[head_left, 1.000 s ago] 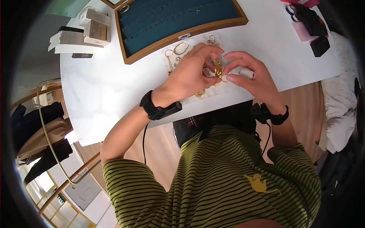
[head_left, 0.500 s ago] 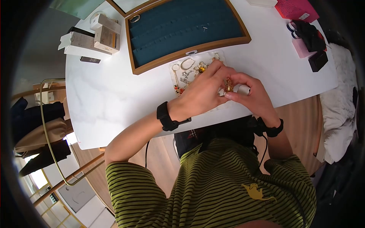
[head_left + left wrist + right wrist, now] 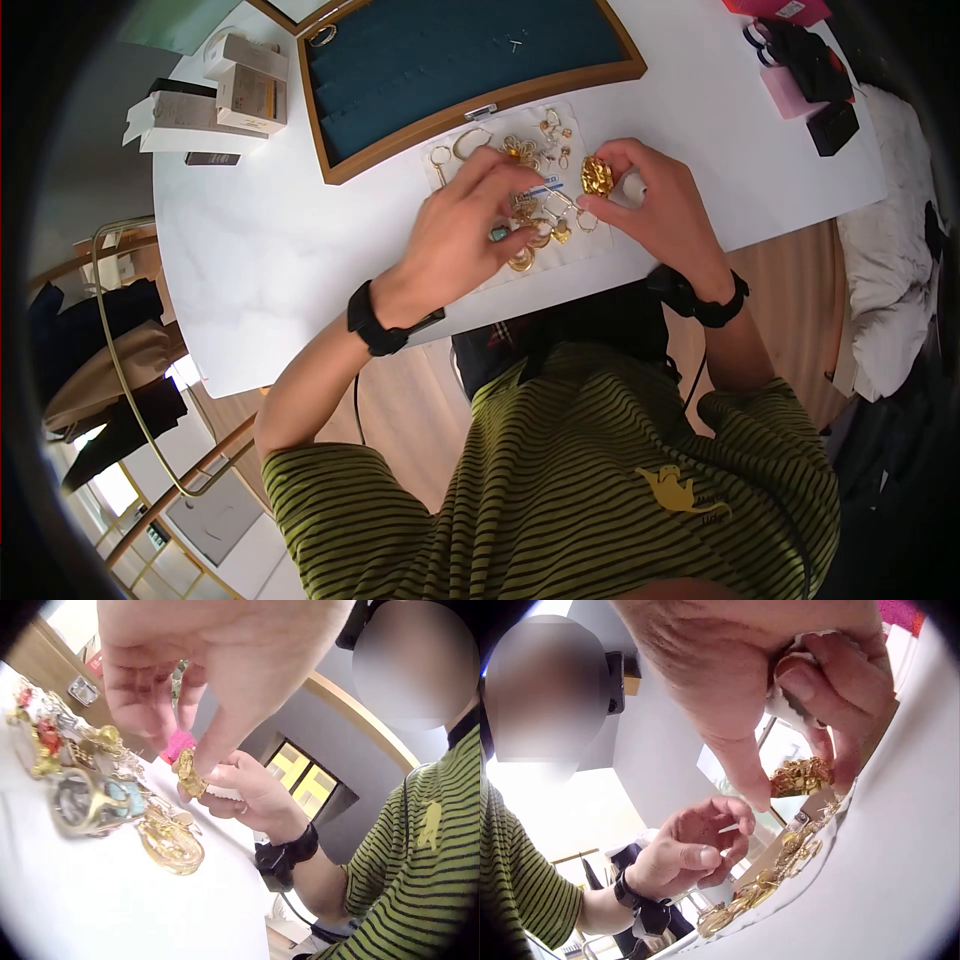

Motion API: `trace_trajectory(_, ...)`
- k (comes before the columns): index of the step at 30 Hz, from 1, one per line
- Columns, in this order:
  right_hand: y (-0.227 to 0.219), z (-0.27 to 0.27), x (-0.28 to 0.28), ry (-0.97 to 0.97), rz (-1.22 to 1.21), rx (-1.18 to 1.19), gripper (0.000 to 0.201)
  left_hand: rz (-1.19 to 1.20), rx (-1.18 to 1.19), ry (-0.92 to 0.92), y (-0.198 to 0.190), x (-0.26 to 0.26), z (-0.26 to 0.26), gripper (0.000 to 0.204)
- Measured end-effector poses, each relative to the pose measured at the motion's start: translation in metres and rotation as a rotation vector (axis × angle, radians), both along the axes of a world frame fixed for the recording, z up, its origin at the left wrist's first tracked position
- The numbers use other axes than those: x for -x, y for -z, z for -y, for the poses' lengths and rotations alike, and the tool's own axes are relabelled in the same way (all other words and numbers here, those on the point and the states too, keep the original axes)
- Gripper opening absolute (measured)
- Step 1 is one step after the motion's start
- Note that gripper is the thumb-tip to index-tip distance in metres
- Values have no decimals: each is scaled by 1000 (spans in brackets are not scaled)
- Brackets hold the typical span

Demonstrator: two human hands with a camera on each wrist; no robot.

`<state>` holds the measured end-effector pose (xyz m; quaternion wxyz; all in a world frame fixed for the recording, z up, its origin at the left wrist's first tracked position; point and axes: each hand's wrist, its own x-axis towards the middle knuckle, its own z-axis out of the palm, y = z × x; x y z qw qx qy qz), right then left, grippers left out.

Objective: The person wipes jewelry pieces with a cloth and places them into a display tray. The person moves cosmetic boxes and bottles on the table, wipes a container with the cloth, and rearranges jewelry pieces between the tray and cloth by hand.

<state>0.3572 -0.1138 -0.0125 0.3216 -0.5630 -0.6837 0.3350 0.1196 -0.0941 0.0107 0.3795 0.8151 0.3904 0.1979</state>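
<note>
The right hand pinches a chunky gold ornament between thumb and fingers; in the right wrist view its curled other fingers also hold a crumpled white tissue-like wad. Left of it, the left hand hovers over the jewellery with fingers loosely bent and nothing visible in them. Beneath both hands a white sheet bears several gold and silver pieces, among them a gold heart. Coloured pieces, including a red one, show in the left wrist view.
A wooden case with dark teal lining lies open behind the sheet, holding a ring-like piece at its left corner. Small boxes stand at the back left. A black box and a pink item lie at the right.
The hands have separated, the left moving left off the gold ornament. The right hand still holds the ornament, and more jewellery shows between them.
</note>
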Motion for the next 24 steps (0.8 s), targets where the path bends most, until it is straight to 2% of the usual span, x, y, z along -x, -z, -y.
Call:
trace_trajectory(1, -1, -1, 0, 0, 78, -23, 36, -11, -15, -23, 1, 6, 2, 43)
trace_trajectory(5, -2, -3, 5, -18, 133, -13, 36, -77, -26, -90, -1, 20, 14, 36)
trace_trajectory(11, -2, -3, 10, -62, 241, 13, 36, -170, -90, -67, 3, 31, 22, 28)
trace_trajectory(14, 3, -3, 10, -74, 246, -42, 36, -158, -52, -77, 2, 30, 24, 29)
trace_trajectory(24, -2, -1, 12, -70, 320, 19, 39, -135, -96, -65, -1, 27, 14, 29)
